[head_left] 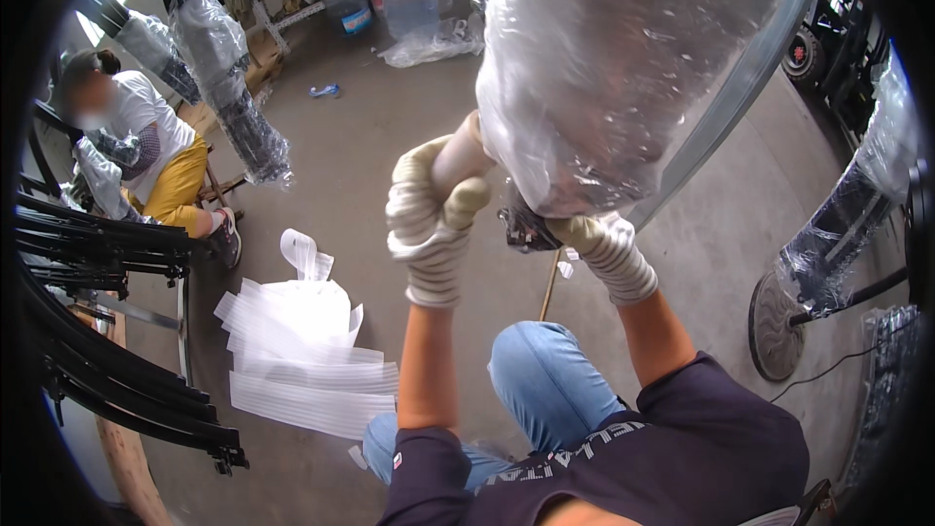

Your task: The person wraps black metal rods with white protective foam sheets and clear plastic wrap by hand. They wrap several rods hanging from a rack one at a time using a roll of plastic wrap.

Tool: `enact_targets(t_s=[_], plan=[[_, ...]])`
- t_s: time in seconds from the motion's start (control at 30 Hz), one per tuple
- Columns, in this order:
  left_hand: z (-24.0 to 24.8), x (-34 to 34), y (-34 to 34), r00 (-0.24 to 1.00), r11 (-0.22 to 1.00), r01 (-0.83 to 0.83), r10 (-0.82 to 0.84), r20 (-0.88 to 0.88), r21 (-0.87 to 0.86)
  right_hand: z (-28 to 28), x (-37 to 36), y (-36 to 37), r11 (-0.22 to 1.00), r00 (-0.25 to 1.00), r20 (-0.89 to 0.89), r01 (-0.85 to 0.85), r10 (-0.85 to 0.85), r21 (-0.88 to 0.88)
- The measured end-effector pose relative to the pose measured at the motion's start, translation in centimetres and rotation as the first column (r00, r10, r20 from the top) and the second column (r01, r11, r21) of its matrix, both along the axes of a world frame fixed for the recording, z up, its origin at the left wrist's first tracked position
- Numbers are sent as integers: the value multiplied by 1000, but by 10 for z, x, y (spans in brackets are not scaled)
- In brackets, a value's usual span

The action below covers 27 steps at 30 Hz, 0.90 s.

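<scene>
A large bundle wrapped in clear plastic film [594, 68] hangs close in front of me, something brownish showing dimly through its layers. My left hand [430, 205], in a striped white knit glove, is closed round a pale pinkish tube [456, 158] whose far end meets the film at the bundle's left side. At the bundle's lower end, my right hand [606, 251], gloved alike, is closed on the film-wrapped edge, with part of its fingers hidden. Beside it, a dark film-covered end [527, 230] sticks out below the bundle.
White foam sheets [312, 356] lie on the floor at left. Black curved bars [117, 351] are stacked at the left edge. A person [156, 141] sits far left near wrapped posts [229, 88]. A wrapped post with a round base [776, 326] stands right; water bottles [409, 0] stand behind.
</scene>
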<state>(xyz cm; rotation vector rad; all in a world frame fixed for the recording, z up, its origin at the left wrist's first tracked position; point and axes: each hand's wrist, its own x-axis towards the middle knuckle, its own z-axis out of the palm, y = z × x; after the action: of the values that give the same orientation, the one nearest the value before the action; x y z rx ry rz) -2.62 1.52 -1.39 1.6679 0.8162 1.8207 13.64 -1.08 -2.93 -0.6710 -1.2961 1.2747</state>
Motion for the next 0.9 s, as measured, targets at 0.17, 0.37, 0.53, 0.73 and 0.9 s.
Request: enact_targets(t_s=[0.17, 0.37, 0.53, 0.73, 0.9], plan=[[-6, 20, 14, 965, 947, 261, -262, 20, -185, 7, -19, -21, 929, 957, 30, 273, -289, 249], [4, 27, 31, 952, 973, 232, -229, -202, -13, 10, -3, -10, 996, 985, -165, 55, -43, 72], [-13, 9, 63, 784, 791, -66, 418, -458, 609, 20, -9, -15, 997, 965, -255, 73, -61, 38], [-24, 12, 50, 892, 868, 452, -444, 89, -204, 14, -4, -7, 990, 862, -501, -122, 72, -68], [-21, 19, 28, 659, 922, 170, 156, -735, 348, 40, 16, 7, 919, 959, -144, 275, -242, 281]])
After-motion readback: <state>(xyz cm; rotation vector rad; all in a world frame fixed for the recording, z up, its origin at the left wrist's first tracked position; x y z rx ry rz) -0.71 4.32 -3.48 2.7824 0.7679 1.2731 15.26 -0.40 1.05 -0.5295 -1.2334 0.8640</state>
